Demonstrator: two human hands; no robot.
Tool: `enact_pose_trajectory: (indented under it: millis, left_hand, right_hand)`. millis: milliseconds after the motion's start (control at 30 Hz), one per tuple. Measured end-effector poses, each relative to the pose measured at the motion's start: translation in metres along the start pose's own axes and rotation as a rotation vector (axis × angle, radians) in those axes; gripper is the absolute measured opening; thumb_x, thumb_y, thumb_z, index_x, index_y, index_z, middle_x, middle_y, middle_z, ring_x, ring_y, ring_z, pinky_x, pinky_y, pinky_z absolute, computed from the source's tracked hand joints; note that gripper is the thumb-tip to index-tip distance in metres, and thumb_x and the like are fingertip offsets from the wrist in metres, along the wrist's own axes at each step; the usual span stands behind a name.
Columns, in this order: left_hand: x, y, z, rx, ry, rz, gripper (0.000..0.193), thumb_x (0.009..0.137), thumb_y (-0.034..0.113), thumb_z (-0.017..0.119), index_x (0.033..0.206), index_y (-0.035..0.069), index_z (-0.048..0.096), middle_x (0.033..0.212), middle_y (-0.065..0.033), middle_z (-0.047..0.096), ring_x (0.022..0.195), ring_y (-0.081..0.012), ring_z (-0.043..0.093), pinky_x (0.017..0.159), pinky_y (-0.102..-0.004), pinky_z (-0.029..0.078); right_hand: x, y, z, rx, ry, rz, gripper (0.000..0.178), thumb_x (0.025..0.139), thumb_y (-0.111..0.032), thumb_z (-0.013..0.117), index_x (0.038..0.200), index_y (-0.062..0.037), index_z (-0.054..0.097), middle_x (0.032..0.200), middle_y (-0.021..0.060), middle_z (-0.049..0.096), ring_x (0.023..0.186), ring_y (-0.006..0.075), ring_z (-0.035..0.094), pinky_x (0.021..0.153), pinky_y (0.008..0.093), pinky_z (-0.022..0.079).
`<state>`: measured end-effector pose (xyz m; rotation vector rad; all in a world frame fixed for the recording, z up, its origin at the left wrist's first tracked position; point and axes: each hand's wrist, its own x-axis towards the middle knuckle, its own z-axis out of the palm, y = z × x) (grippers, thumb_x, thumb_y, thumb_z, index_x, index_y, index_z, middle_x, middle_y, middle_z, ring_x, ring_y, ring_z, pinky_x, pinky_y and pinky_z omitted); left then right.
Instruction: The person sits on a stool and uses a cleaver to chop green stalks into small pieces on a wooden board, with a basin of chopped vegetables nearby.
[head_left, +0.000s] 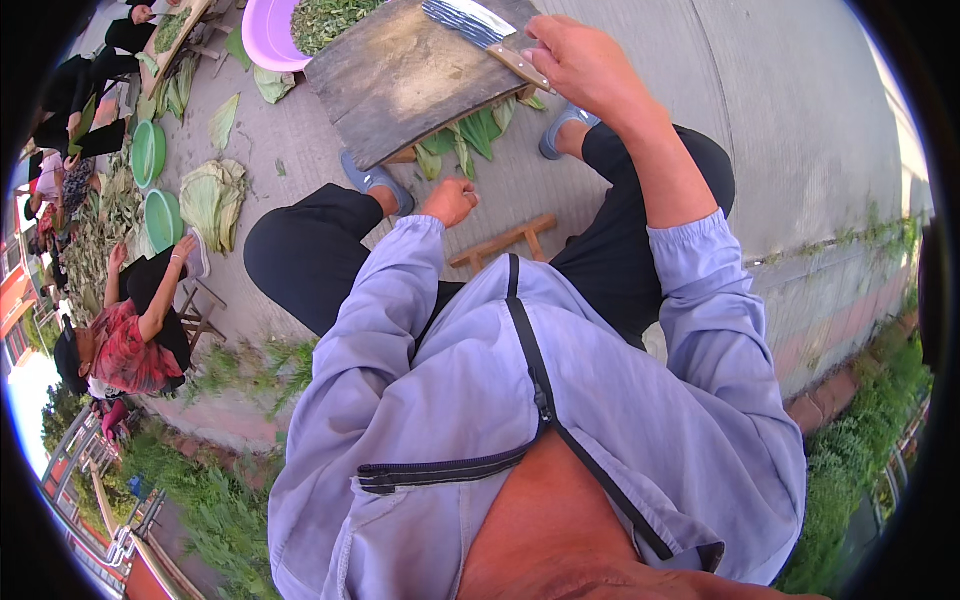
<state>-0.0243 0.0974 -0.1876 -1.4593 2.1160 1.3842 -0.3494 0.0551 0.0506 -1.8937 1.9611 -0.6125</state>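
A knife (516, 64) with a riveted wooden handle and a broad blade lies at the far right part of a dark, worn wooden board (400, 85). My right hand (590, 70) is over the handle's end, fingers bent and a little apart. The handle shows almost whole and is not wrapped by the fingers; whether a fingertip touches it is unclear. Below the board's near edge, above the ground, my left hand (452, 202) is loosely closed, with nothing visible in it. Chopped green leaves (330, 22) fill a purple basin (262, 40) at the board's far left.
Whole green leaves (470, 135) lie under the board. A low wooden stool (505, 243) stands between my legs. To the left are large pale leaves (212, 200), two green basins (163, 220) and a seated person in red (135, 345). Other people work at the far left.
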Motion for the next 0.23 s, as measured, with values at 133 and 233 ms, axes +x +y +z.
enact_pose_trajectory:
  millis: [133,233]
  left_hand:
    - [0.021,-0.008,0.004,0.010,0.044,-0.010,0.045,0.091,0.033,0.077,0.122,0.002,0.073,0.120,-0.0230,0.072,0.107,-0.0383,0.072,0.097,-0.0426,0.055]
    - [0.039,0.002,0.007,-0.050,0.036,-0.013,0.042,0.092,0.031,0.076,0.124,0.004,0.073,0.135,-0.0255,0.064,0.127,-0.0413,0.062,0.110,-0.0466,0.049]
  right_hand:
    - [0.008,-0.010,-0.009,0.046,-0.025,-0.044,0.028,0.099,-0.025,0.064,0.116,-0.0022,0.065,0.109,0.0230,0.070,0.096,0.0446,0.068,0.085,0.0518,0.053]
    - [0.005,-0.007,-0.019,0.099,-0.011,-0.076,0.022,0.096,-0.020,0.063,0.107,-0.0008,0.062,0.100,0.0253,0.066,0.096,0.0475,0.065,0.084,0.0554,0.052]
